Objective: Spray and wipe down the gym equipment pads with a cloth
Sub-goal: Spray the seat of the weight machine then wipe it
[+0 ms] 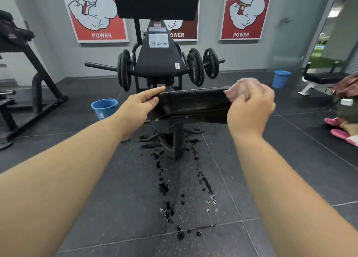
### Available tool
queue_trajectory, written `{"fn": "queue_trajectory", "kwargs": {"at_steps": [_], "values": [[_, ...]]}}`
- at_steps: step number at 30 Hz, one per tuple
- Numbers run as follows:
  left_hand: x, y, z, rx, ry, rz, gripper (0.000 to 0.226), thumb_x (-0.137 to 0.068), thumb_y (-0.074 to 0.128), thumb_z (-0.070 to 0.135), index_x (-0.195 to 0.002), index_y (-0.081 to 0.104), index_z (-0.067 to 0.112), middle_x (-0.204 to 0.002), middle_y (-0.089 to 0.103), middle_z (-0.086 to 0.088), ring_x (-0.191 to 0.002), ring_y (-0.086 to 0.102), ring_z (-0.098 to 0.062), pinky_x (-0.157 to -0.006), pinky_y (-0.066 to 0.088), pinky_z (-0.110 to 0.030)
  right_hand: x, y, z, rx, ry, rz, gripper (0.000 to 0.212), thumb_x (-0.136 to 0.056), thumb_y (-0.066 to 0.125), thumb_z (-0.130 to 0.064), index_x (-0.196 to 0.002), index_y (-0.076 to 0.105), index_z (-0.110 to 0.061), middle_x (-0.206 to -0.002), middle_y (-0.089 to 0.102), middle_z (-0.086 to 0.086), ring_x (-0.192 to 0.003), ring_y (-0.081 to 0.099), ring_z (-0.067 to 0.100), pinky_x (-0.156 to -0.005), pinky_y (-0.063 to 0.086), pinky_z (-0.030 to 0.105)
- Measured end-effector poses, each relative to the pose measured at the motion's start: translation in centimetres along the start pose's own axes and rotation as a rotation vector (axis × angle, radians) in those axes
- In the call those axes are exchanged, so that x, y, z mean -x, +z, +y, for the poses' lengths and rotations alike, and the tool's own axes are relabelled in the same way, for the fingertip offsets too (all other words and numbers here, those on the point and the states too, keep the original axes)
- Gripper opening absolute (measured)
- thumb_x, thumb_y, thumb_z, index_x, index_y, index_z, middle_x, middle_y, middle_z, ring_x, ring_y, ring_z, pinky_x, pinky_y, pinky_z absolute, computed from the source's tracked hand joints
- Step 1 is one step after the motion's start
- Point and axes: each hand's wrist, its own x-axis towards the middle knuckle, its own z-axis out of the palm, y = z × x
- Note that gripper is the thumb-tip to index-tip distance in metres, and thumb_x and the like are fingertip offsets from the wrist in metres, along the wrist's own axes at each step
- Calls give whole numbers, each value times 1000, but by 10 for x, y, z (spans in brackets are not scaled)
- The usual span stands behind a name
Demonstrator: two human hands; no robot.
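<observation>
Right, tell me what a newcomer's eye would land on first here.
First the black pad at centre: the right hand grips a pink cloth on its right end, while the left hand rests on its left end. Below it, a trail of dark wet splatter runs down the floor toward the camera. Behind, red POWER posters line the wall.

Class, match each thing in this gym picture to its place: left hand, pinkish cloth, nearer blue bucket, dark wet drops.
Things
1 left hand
2 pinkish cloth
3 nearer blue bucket
4 dark wet drops

Places
A spattered on the floor under the pad
B resting on the pad's left end
C bunched in the right hand
D standing on the floor, left of the pad

Pairs: 1-B, 2-C, 3-D, 4-A
</observation>
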Motion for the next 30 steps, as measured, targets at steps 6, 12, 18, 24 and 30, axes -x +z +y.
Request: {"fn": "queue_trajectory", "kwargs": {"at_steps": [6, 12, 18, 24, 30], "values": [[-3, -7, -8, 141, -13, -33, 50, -103, 43, 10, -107, 70, 51, -132, 61, 5, -126, 52, -14, -115, 34, -38, 70, 47, -60, -114, -217, -227, 54, -78, 32, -3, -116, 69, -9, -115, 63, 9, -98, 52, 32, -86, 40, 37], [2, -5, 1, 325, -75, -38, 43, -103, 35, 1, -125, 64, 25, -131, 63, 7, -122, 57, -6, -113, 39, -34, 32, 13, -30, -134, -329, -294, 40, -86, 46, 5, -109, 70, -17, -116, 63, 1, -110, 51, 23, -93, 34, 25], [0, -11, -7, 474, -74, -74, 48, -100, 26, 5, -122, 59, 31, -130, 63, 17, -132, 46, -2, -119, 25, -41, 59, 42, -55, -77, -396, -282, 46, -80, 37, -2, -112, 69, -8, -114, 65, 9, -103, 54, 32, -92, 43, 37], [5, -9, -3, 511, -52, -85, 47, -99, 25, 9, -128, 57, 27, -134, 61, 12, -135, 44, -6, -121, 22, -44, 58, 22, -49, -231, -481, -516, 50, -87, 53, 1, -134, 57, -14, -127, 58, -4, -116, 48, 21, -101, 43, 33], [35, 20, 0, 132, 257, -74, 64, -80, 71, 21, -125, 49, 61, -148, 35, 30, -141, 21, 11, -123, 16, -38, 32, -5, -53, -872, 278, -940, 63, -95, 40, -14, -155, 23, -27, -143, 49, -11, -122, 54, 4, -105, 45, 36]]}}
